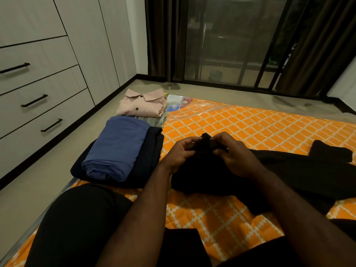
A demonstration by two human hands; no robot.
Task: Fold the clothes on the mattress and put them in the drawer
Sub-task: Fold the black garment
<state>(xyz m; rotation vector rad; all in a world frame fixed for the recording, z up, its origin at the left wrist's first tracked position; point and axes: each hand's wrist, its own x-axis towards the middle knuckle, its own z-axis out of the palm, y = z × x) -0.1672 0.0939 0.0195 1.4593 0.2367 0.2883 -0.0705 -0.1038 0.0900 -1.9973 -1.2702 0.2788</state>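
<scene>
2 hands [179,153] [234,157] pinch a black garment [289,170], perhaps trousers, on the mattress [240,120].

The black garment [289,170] is too dark to tell its kind; the left hand [179,153] and right hand [235,157] cover its bunched end. The blue fold [115,151] hides most of a dark piece [154,147] beneath.

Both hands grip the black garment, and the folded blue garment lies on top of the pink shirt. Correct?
No. In the head view the blue garment lies on a folded navy garment; the pink shirt tops a separate pile beyond it. The left hand and right hand do grip the black garment.
</scene>
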